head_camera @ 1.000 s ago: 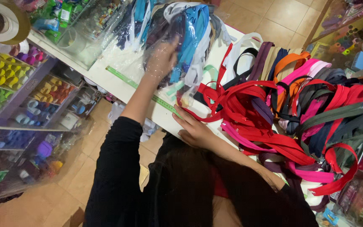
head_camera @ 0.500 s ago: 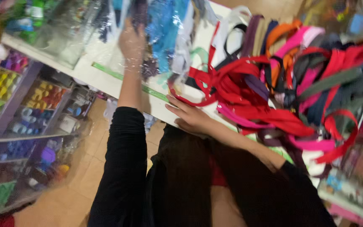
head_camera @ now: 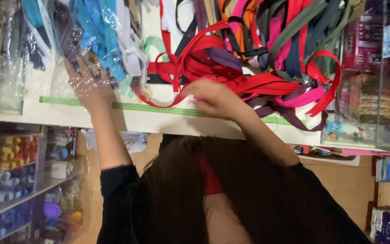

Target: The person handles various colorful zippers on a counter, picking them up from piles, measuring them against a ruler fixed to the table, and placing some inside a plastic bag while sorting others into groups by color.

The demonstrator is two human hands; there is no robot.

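One green measuring tape lies under two hands, left hand and right hand, with one tangled heap of coloured zippers beyond the right.

Red straps dominate the heap on the white counter, mixed with pink, dark purple, orange, grey-green and black ones. A light green measuring tape runs along the counter's edge, and the clear plastic bags hold bright blue, teal and white pieces. The sleeves are black, and the shelf at left holds spools in yellow, orange, blue and purple.
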